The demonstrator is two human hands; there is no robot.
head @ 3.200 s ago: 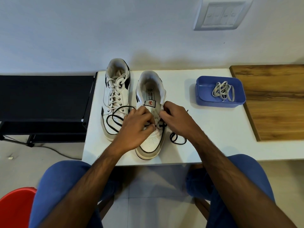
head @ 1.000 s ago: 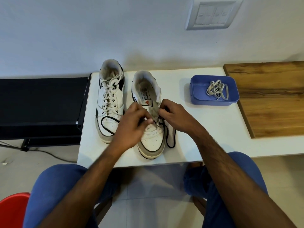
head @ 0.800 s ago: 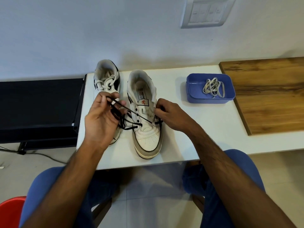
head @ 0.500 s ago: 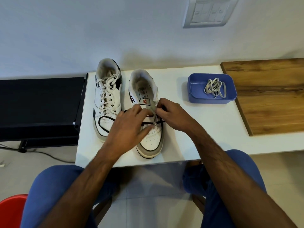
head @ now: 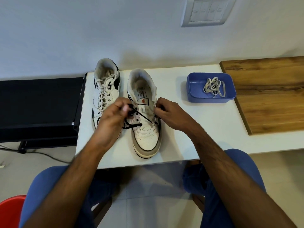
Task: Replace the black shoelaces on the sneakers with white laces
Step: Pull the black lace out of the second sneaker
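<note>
Black lace point(head: 142, 118) half out of the right-hand sneaker point(head: 145, 112) on the white table point(head: 189, 129), only the lowest eyelets threaded: left hand point(head: 113, 119) pinches a strand near the tongue, right hand point(head: 171, 114) curled at the far eyelet edge, apparently pinching lace. Next: draw the remaining crossings free. The other sneaker point(head: 105, 94) already wears white; spare white lace point(head: 213, 87) waits in the blue tray point(head: 194, 96), nothing between.

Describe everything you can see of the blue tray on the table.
The blue tray is a shallow rectangular tub with rounded corners, plastic by its look. It sits flat on the white table, beside the wooden board, right of the sneakers. A loosely coiled white lace lies inside it. Neither hand touches it.
</note>
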